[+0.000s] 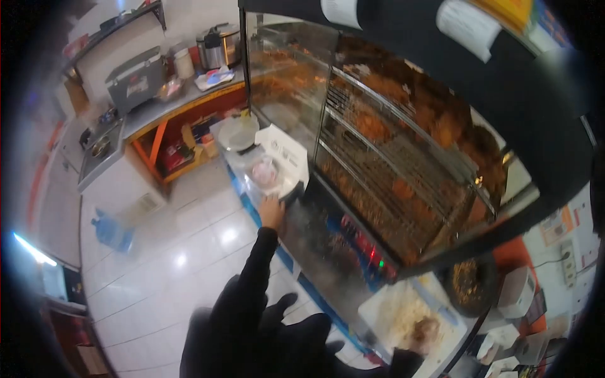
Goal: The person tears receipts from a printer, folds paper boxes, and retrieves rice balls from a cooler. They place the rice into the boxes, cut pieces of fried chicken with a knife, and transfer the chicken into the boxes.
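My left hand (272, 211) reaches out over the counter, its fingers closed at the near edge of an open white takeaway box (291, 156). The box's printed lid stands raised, and inside lies a small wrapped, whitish-pink bundle (265, 171). At the lower right, my right hand (425, 332) is low over a white cutting board (383, 307), blurred and partly hidden by its black sleeve. Whether it holds anything does not show. Crumbs and a knife (435, 300) lie on the board.
A glass display cabinet (403, 145) with wire racks of fried, orange-brown food rises beside the counter. Behind the box is a round pale container (238, 133). A dark mortar-like bowl (466, 282) stands right of the board. A blue water jug (113, 232) is on the tiled floor.
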Motion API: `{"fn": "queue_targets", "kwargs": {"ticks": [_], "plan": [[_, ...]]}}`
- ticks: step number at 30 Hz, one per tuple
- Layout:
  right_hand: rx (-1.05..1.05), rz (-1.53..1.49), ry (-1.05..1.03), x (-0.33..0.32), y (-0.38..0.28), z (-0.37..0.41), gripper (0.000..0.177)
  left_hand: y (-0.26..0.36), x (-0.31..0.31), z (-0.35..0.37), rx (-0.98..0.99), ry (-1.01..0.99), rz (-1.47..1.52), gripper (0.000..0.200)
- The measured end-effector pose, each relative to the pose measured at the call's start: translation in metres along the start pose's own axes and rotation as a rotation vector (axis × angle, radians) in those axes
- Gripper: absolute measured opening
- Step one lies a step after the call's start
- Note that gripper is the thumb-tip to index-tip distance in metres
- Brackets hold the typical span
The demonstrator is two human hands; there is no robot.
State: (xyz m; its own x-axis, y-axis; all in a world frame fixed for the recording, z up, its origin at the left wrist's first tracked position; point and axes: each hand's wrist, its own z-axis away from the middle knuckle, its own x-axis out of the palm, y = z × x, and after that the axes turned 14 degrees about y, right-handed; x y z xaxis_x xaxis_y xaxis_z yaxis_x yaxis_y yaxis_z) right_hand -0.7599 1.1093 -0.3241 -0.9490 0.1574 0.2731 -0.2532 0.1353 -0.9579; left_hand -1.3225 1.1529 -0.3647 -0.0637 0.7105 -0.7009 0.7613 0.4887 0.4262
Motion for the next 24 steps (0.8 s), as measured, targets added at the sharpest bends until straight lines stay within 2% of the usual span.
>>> {"fn": "queue_targets", "kwargs": {"ticks": [1,4,5,6,8,10,12,14,15,16,17,18,19,20,22,23,24], "plan": [[-0.038,0.001,-0.009,0.028,-0.005,0.0,0.028,0.001,0.001,-0.001,0.044,-0.01,0.047,0.025],[0.22,-0.342,0.104,0.117,-0.019,0.02,0.035,0.01,-0.013,0.016,0.169,-0.033,0.147,0.017],[0.324,-0.468,0.151,0.14,-0.019,0.028,0.037,0.011,-0.016,0.025,0.188,-0.096,0.204,0.017],[0.291,-0.536,0.291,0.157,-0.002,0.028,0.039,0.013,-0.019,0.035,0.207,-0.158,0.257,0.017],[0.344,-0.631,0.117,0.182,0.016,0.024,0.04,0.022,-0.032,0.057,0.257,-0.237,0.385,0.02],[0.401,-0.414,0.015,0.213,0.039,0.018,0.044,0.036,-0.054,0.073,0.281,-0.424,0.493,0.029],[1.044,-0.509,-0.544,0.252,0.029,-0.001,0.045,0.041,-0.062,0.093,0.351,-0.438,0.74,0.039],[0.341,-0.166,-0.264,0.318,0.054,0.016,0.048,0.052,-0.078,0.101,0.269,-0.608,0.86,0.043],[0.255,0.074,-0.442,0.326,0.08,-0.003,0.047,0.053,-0.082,0.106,0.212,-0.695,0.842,0.042],[0.165,0.316,-0.613,0.328,0.102,-0.018,0.045,0.049,-0.083,0.105,0.216,-0.698,0.839,0.042],[0.167,0.312,-0.606,0.335,0.1,-0.012,0.045,0.045,-0.082,0.105,0.266,-0.79,0.874,0.041],[-0.356,0.894,-0.65,0.346,0.092,-0.002,0.043,0.042,-0.081,0.101,0.32,-0.879,0.907,0.041],[-0.907,1.459,-0.627,0.353,0.086,0.003,0.04,0.042,-0.098,0.087,0.241,-0.921,0.967,0.035],[-0.906,1.458,-0.618,0.355,0.084,0.004,0.04,0.037,-0.106,0.079,0.25,-0.924,0.966,0.035],[-0.691,1.273,-0.656,0.355,0.082,0.003,0.036,0.024,-0.113,0.065,-0.033,-0.909,0.983,0.029],[-0.529,1.001,-0.736,0.336,0.097,-0.005,0.041,0.014,-0.103,0.061,-0.047,-0.771,1.003,0.027],[-0.522,1.008,-0.707,0.33,0.078,0.003,0.041,0.009,-0.106,0.052,-0.206,-0.753,0.958,0.025]]}}
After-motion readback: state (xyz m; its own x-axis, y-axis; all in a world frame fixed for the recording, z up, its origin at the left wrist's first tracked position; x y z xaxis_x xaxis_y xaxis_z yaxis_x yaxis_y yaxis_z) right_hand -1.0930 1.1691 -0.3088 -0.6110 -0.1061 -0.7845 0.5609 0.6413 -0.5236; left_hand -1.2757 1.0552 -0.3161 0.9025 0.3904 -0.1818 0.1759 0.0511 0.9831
